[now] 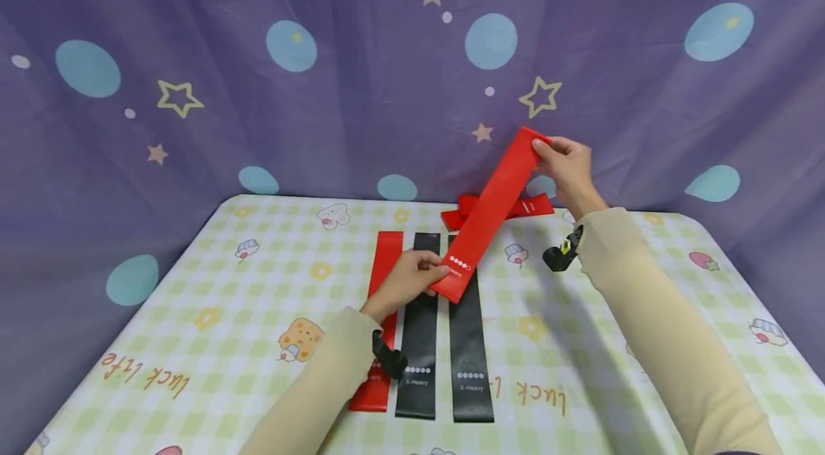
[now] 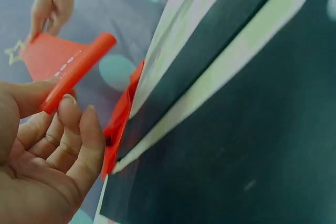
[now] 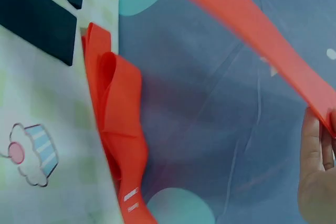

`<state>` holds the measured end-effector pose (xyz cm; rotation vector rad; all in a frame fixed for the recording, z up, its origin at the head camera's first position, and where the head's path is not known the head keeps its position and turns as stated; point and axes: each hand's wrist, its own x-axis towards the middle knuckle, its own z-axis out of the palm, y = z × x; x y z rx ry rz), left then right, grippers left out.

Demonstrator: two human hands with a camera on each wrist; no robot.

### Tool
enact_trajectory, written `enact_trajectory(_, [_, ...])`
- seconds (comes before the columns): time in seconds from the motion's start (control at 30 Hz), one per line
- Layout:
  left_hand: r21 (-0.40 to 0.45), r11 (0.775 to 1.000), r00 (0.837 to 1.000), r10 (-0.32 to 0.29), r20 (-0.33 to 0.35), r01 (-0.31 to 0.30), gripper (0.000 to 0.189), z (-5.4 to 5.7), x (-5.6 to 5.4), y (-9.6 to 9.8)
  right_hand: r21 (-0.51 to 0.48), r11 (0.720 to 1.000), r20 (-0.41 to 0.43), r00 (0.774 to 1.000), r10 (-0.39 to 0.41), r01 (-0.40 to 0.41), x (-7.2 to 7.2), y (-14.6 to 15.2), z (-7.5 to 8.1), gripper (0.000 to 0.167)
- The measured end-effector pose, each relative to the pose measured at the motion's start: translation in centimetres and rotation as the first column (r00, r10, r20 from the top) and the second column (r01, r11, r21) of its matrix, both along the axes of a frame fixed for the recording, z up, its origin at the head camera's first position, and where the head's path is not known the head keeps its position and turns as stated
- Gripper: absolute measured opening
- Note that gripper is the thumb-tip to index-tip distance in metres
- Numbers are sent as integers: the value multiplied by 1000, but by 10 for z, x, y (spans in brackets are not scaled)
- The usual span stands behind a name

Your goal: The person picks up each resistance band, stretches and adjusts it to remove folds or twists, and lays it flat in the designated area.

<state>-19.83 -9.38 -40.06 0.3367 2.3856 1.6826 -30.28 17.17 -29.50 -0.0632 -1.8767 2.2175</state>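
Between my two hands a red resistance band [image 1: 493, 208] is stretched out flat on a slant above the table. My right hand [image 1: 568, 167] pinches its upper end, thumb on the near face. At the lower end, beside the white dots and print, my left hand [image 1: 407, 281] pinches the edge between thumb and fingers. Beneath it on the cloth lie a black band [image 1: 417, 340] and a second black band [image 1: 470, 355], both marked X-Heavy. Left of them another red band [image 1: 384, 254] lies lengthwise, partly hidden by my left hand and wrist.
A loose heap of red bands [image 3: 123, 124] lies at the table's back edge, partly behind the held band. The checked tablecloth [image 1: 258, 283] has printed cakes and lettering. A purple curtain [image 1: 361, 111] hangs close behind the table. Each wrist carries a small black camera [image 1: 562, 253].
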Motion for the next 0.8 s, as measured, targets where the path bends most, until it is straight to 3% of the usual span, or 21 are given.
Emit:
enact_trajectory(0.03, [4,1000,1000,-8,11,8,26,1,5,1,15,1000,22,1000,-6,6,0,1,-1,2])
enact_trajectory(0.23, [67,994,992,-91,88,85,24,-4,32,10,89,996,109,994,-4,-6,1,4,-13,25])
enact_trajectory(0.43, [111,986,982,-141,126,128,16,-8,56,20,127,991,119,993,19,-34,-1,3,-26,8])
enact_trajectory(0.57, [118,981,976,-167,139,151,14,-6,68,27,170,985,129,991,21,-43,0,2,-36,8])
enact_trajectory(0.8, [87,992,960,-111,257,92,12,-6,83,38,242,967,132,990,52,-83,2,-1,-55,25])
